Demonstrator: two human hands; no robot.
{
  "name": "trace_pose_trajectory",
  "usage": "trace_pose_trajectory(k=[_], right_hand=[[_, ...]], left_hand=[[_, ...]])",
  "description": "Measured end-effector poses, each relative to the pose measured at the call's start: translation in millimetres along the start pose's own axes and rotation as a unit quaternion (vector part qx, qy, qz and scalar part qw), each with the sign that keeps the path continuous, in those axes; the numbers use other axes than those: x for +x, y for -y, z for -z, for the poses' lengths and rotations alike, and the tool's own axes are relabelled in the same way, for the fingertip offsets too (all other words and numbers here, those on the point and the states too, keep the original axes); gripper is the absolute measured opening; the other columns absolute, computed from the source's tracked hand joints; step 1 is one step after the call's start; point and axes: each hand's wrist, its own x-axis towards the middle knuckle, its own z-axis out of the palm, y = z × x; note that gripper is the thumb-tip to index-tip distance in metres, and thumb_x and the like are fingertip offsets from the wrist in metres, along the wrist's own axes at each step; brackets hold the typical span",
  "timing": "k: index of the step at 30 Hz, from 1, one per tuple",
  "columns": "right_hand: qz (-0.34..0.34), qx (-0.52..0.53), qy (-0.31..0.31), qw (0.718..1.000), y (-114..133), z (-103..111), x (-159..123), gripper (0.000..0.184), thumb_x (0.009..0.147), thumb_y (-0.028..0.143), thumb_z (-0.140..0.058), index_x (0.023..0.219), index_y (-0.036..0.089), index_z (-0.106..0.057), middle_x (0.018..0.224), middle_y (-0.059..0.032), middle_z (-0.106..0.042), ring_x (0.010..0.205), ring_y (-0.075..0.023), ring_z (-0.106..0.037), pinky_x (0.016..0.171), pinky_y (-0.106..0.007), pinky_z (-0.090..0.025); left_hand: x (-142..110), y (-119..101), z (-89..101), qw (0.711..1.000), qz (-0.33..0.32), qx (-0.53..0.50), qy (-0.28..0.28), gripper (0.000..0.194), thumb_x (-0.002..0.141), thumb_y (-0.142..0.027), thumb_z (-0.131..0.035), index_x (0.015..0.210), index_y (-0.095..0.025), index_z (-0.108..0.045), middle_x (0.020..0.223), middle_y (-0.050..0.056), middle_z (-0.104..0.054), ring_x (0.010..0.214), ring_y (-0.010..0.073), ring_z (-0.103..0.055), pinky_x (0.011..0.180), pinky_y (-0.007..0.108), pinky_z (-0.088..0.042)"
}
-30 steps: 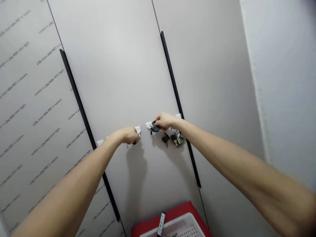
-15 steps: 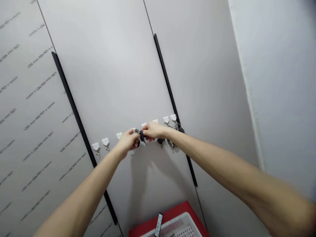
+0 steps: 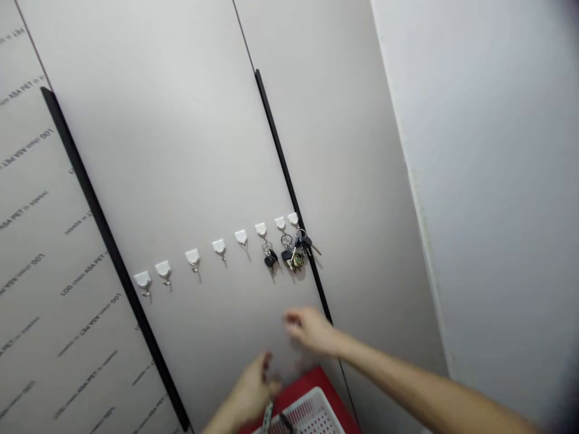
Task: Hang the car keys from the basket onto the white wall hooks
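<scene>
My left hand (image 3: 253, 389), blurred by motion, is low beside the white basket (image 3: 320, 402), its fingers apart and nothing visible in them. My right hand (image 3: 312, 330) is in front of the cabinet door, above the basket. Its fingers are loosely bent and apart, with nothing seen between them. A dark object (image 3: 286, 422), too blurred to name, shows at the basket near my left hand. On the door, key bunches hang from the three rightmost white hooks: one bunch (image 3: 270, 259), a second with a round brass-coloured piece (image 3: 297, 260), and a third (image 3: 305, 242).
Several bare white hooks (image 3: 219, 247) continue leftward in a row. Long black handles (image 3: 275, 138) run down the door edges. Under the basket is a red surface (image 3: 312, 380). A pale marked strip (image 3: 267, 416) leans at the basket. A white wall (image 3: 488, 181) stands at right.
Both hands have left the hooks and dropped toward the basket. The keys that were between my fingers no longer show there. My view has shifted slightly right.
</scene>
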Motion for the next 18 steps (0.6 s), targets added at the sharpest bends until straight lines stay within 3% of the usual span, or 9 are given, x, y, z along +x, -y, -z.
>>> trace_pose_trajectory(k=[2, 4, 6, 9, 12, 15, 18], right_hand=[[0.033, -0.02, -0.229, 0.973, 11.0, 41.3, 19.0, 0.027, 0.065, 0.024, -0.039, 0.088, 0.016, -0.052, 0.083, -0.005, -0.055, 0.072, -0.0137, -0.05, 0.068, -0.027, -0.039], [0.035, -0.053, -0.368, 0.928, 18.5, 75.3, 36.3, 0.032, 0.064, 0.03, -0.042, 0.093, 0.016, -0.048, 0.091, -0.0066, -0.05, 0.08, -0.0155, -0.047, 0.073, -0.03, -0.036], [-0.01, -0.063, -0.453, 0.889, 20.5, 93.4, 48.9, 0.038, 0.063, 0.034, -0.044, 0.095, 0.015, -0.045, 0.094, -0.0086, -0.046, 0.084, -0.0172, -0.044, 0.074, -0.031, -0.034], [-0.061, -0.064, -0.449, 0.889, 17.7, 90.4, 61.0, 0.046, 0.061, 0.038, -0.045, 0.101, 0.015, -0.04, 0.092, -0.009, -0.046, 0.084, -0.0185, -0.043, 0.072, -0.031, -0.035], [-0.064, -0.111, -0.4, 0.908, 15.8, 69.5, 69.1, 0.055, 0.059, 0.038, -0.048, 0.108, 0.019, -0.033, 0.094, -0.0085, -0.043, 0.088, -0.0206, -0.042, 0.07, -0.032, -0.035], [-0.067, -0.148, -0.39, 0.906, 14.4, 55.7, 72.2, 0.056, 0.061, 0.031, -0.047, 0.113, 0.021, -0.026, 0.103, -0.0097, -0.037, 0.087, -0.0199, -0.042, 0.068, -0.03, -0.035], [-0.061, -0.142, -0.369, 0.916, 12.2, 62.4, 68.4, 0.045, 0.064, 0.022, -0.042, 0.108, 0.022, -0.032, 0.099, -0.0073, -0.039, 0.076, -0.0153, -0.047, 0.063, -0.027, -0.037]], left_hand=[[15.3, -43.1, 15.1, 0.992, -0.06, -0.022, -0.106, 0.042, 0.05, -0.022, -0.055, 0.091, -0.014, -0.048, 0.097, 0.012, -0.051, 0.086, 0.0187, -0.048, 0.074, 0.028, -0.037], [33.1, -87.6, 22.4, 0.978, -0.091, -0.058, -0.18, 0.048, 0.053, -0.026, -0.055, 0.096, -0.01, -0.043, 0.095, 0.014, -0.051, 0.083, 0.0173, -0.05, 0.073, 0.028, -0.037], [49.9, -122.7, 19.5, 0.966, -0.097, -0.097, -0.219, 0.049, 0.054, -0.029, -0.055, 0.097, -0.009, -0.042, 0.092, 0.013, -0.052, 0.079, 0.016, -0.051, 0.069, 0.027, -0.039], [67.3, -150.8, 4.5, 0.953, -0.106, -0.173, -0.226, 0.038, 0.056, -0.03, -0.053, 0.088, -0.01, -0.045, 0.076, 0.007, -0.055, 0.064, 0.0118, -0.052, 0.057, 0.024, -0.04], [72.5, -156.7, -3.8, 0.939, -0.112, -0.25, -0.206, 0.02, 0.06, -0.026, -0.048, 0.072, -0.011, -0.047, 0.053, -0.001, -0.049, 0.045, 0.0063, -0.045, 0.046, 0.019, -0.037], [67.1, -153.4, 6.3, 0.938, -0.111, -0.271, -0.183, 0.012, 0.06, -0.024, -0.046, 0.059, -0.013, -0.043, 0.043, -0.006, -0.041, 0.037, 0.0042, -0.04, 0.041, 0.017, -0.033], [55.8, -154.0, 30.4, 0.949, -0.113, -0.231, -0.184, 0.013, 0.058, -0.025, -0.047, 0.054, -0.014, -0.04, 0.04, -0.007, -0.039, 0.034, 0.0036, -0.038, 0.039, 0.017, -0.032]])
